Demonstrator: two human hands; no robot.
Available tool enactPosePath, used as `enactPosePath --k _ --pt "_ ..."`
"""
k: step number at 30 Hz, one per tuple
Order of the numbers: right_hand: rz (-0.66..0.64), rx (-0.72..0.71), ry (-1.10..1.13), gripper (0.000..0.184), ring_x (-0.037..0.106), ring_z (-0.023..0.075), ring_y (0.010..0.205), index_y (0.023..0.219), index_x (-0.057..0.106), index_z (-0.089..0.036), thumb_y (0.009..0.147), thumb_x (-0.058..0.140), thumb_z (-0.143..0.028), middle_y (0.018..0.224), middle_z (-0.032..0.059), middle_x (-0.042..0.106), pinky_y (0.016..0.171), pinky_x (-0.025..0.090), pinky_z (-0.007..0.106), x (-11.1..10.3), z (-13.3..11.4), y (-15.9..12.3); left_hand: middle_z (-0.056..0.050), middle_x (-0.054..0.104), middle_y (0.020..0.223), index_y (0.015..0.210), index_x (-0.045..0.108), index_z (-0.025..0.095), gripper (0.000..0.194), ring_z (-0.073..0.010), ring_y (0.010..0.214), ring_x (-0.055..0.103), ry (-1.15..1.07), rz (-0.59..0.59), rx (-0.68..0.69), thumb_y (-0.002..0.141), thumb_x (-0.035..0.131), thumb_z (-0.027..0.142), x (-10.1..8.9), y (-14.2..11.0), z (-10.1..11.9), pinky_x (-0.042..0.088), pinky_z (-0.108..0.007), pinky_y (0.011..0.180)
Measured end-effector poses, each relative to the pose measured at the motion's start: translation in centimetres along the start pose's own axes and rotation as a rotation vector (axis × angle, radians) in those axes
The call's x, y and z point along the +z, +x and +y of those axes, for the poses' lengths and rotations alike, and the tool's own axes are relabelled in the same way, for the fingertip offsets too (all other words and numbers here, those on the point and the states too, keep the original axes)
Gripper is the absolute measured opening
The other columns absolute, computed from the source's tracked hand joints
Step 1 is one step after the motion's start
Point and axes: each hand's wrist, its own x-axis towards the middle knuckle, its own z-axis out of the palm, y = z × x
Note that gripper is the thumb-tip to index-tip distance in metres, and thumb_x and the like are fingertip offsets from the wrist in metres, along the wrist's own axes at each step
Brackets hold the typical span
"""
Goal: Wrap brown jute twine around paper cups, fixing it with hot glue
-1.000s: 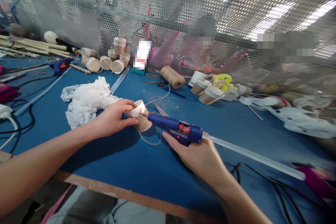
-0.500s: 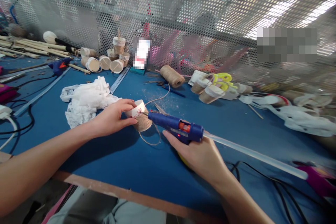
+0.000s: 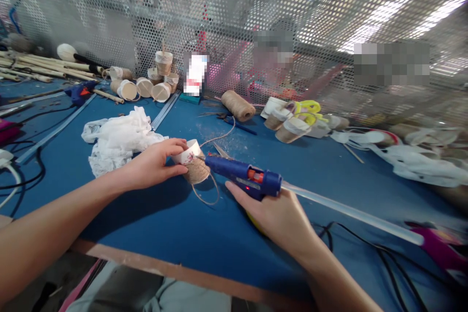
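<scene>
My left hand [image 3: 161, 162] is closed around a paper cup [image 3: 197, 170] that lies tilted, its lower part wound with twine and its band near the rim white with a small print. In my right hand [image 3: 274, 209] is a blue hot glue gun [image 3: 243, 174] with a red light lit and a long clear glue stick [image 3: 351, 210] out of its back. The gun's nozzle is at the cup's side, where the twine meets the white band; whether it touches I cannot tell. A loop of twine [image 3: 216, 195] hangs from the cup. Scissor blades [image 3: 220, 151] show behind the gun.
A twine spool [image 3: 237, 106] lies beyond the cup, its strand running toward it. Crumpled white lace fabric [image 3: 119, 139] is at left. Wrapped cups [image 3: 161, 91] stand near a phone [image 3: 195, 74] by the mesh wall. Black cables [image 3: 383, 253] lie at right, another glue gun [image 3: 78, 92] at left.
The glue gun's nozzle has shifted only slightly along the cup, and the twine loop has moved a little. My left hand keeps the same hold. The whole view has drifted slightly.
</scene>
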Motion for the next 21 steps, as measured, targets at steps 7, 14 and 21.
enactPosePath --k 7,14,21 --pt "0.016 0.03 0.075 0.018 0.061 0.0176 0.049 0.069 0.067 -0.021 0.074 0.051 -0.028 0.055 0.003 0.066 0.049 0.05 0.027 -0.14 -0.28 0.17 -0.011 0.057 0.116 0.086 0.058 0.016 0.01 -0.0224 0.12 0.045 0.015 -0.007 -0.011 0.078 0.055 0.022 -0.08 -0.03 0.02 0.037 -0.04 0.097" --pt "0.011 0.039 0.063 0.021 0.06 0.0169 0.049 0.069 0.067 -0.019 0.075 0.051 -0.03 0.057 0.0038 0.066 0.05 0.049 0.027 -0.02 -0.01 0.15 -0.012 0.057 0.118 0.086 0.06 0.015 0.012 -0.0243 0.12 0.045 0.014 -0.028 -0.005 0.078 0.054 0.023 -0.29 0.0 0.17 0.037 -0.041 0.098" --pt "0.023 0.093 0.095 0.02 0.057 0.0164 0.046 0.068 0.065 -0.018 0.074 0.051 -0.031 0.053 0.0024 0.063 0.047 0.047 0.028 0.4 0.01 0.02 -0.011 0.057 0.118 0.086 0.059 0.016 0.012 -0.0238 0.119 0.046 -0.005 -0.025 0.001 0.078 0.053 0.023 -0.32 -0.06 0.15 0.037 -0.041 0.098"
